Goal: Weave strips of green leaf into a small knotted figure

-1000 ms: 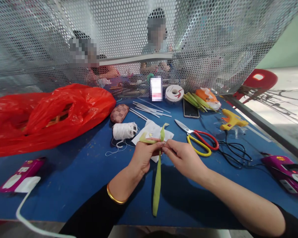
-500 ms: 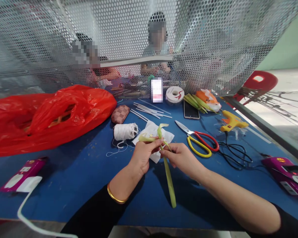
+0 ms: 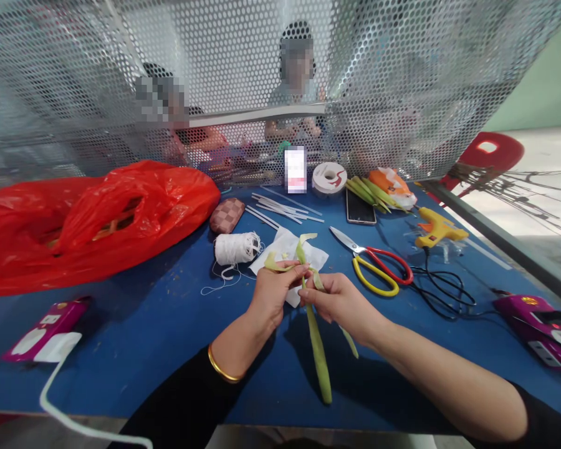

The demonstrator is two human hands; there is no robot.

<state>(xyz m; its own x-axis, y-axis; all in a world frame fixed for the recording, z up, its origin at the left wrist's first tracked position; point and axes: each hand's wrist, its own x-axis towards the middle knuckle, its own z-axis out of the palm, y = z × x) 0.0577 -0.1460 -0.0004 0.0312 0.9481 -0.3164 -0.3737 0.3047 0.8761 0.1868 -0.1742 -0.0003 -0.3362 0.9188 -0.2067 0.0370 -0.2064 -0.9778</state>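
Long green leaf strips [image 3: 318, 355] cross one another between my two hands, above the blue table [image 3: 168, 349]. My left hand [image 3: 277, 288] pinches them where they cross, and short curled ends stick up and out to the left past its fingers. With its fingers closed, my right hand [image 3: 333, 298] grips a strip just right of the crossing. One wide strip hangs down toward me, and a narrower tail shows below my right hand. A crumpled white tissue [image 3: 318, 254] lies under and behind the hands. The exact fold is hidden by my fingertips.
Scissors [image 3: 383, 268], a yellow glue gun [image 3: 439, 229] with black cord, and a purple power strip [image 3: 535, 324] lie right. White thread spool [image 3: 236, 248], checkered pouch [image 3: 227, 215] and red plastic bag [image 3: 168, 206] are left. Behind are white sticks [image 3: 280, 209], a phone [image 3: 359, 207] and a perforated metal screen [image 3: 234, 68].
A second strip's tail now shows below my right hand, and its upper part has swung to the right beside the crossing. The wide strip hangs slightly lower. My left hand stays nearly still.
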